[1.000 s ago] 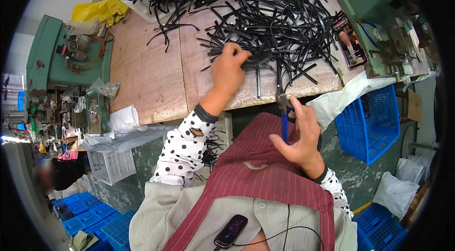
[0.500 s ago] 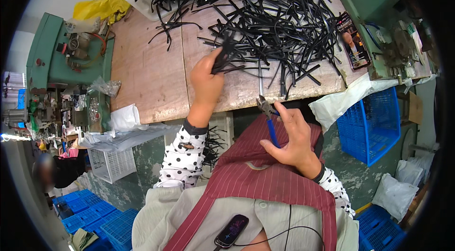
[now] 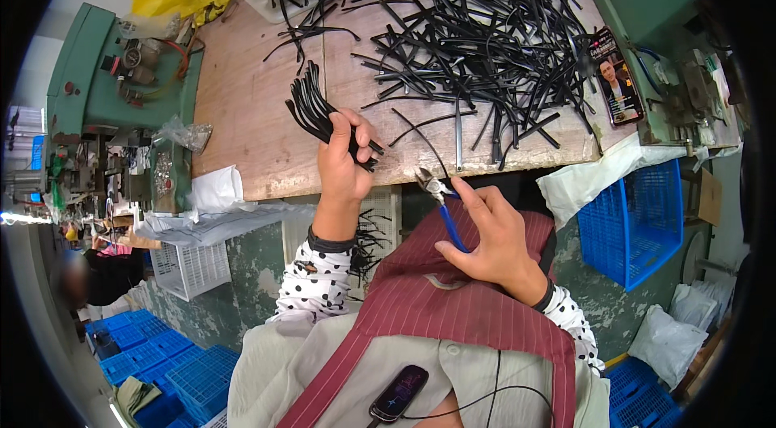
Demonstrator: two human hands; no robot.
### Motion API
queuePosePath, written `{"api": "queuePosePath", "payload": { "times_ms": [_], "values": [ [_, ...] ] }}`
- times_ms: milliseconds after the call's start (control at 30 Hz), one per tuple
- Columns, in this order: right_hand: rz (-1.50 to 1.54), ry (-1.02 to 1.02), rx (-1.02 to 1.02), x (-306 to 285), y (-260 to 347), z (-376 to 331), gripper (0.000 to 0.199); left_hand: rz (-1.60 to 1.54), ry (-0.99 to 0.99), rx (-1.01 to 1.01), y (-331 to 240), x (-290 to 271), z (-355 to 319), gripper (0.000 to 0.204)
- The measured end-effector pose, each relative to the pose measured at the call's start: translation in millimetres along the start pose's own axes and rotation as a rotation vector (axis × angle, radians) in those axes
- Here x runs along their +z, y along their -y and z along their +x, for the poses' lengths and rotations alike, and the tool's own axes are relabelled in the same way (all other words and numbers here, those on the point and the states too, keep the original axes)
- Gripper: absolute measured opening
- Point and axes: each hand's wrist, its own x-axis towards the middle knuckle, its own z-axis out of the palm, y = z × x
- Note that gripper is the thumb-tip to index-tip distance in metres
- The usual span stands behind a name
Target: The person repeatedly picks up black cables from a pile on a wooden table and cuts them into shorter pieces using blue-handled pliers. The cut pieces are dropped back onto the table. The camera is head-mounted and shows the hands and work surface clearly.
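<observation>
My left hand [image 3: 347, 157] is closed around a fanned bundle of black eyeglass temples [image 3: 311, 105], held above the worktable, with their curved ends pointing up and left. In my right hand [image 3: 493, 234] are side cutters [image 3: 449, 214] with blue handles, their metal jaws pointing to the table's front edge. One loose temple [image 3: 426, 139] arcs down to my right index fingertip; I cannot tell whether the finger grips it. Beyond both hands spreads a large heap of black temples [image 3: 477, 48], with a slim metallic strip [image 3: 458, 137] at its near side.
The wooden worktable [image 3: 242, 113] has green machines at its left [image 3: 121, 80] and right [image 3: 647, 40]. A phone [image 3: 616, 80] leans by the right machine. Below stand a blue crate [image 3: 630, 222] and a white crate [image 3: 190, 266]. Another person [image 3: 109, 274] is at far left.
My left hand has pulled back from the heap with its bundle, turning it upright. The cutters have shifted slightly left. One temple now stretches between the heap and my right fingertip.
</observation>
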Motion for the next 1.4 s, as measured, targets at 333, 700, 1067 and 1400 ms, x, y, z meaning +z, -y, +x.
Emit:
{"api": "queuePosePath", "payload": {
  "times_ms": [333, 700, 1067, 1400],
  "values": [
    [0.021, 0.051, -0.022, -0.6, 11.1, 10.3, 0.09, -0.1, 0.245, 0.129, -9.7, 32.8, -21.5, 0.032],
    [0.07, 0.072, 0.009, 5.0, 6.4, 3.8, 0.088, 0.123, 0.046, 0.107, -12.9, 48.6, -32.5, 0.032],
    [-0.165, 0.05, -0.137, -15.8, 12.2, 8.5, 0.083, -0.183, 0.537, -0.325, -21.4, 28.7, -4.1, 0.035],
    [-0.074, -0.017, -0.028, 2.5, 1.1, 1.6, 0.085, 0.137, 0.164, 0.103, -7.5, 35.6, -20.7, 0.03]
  ]
}}
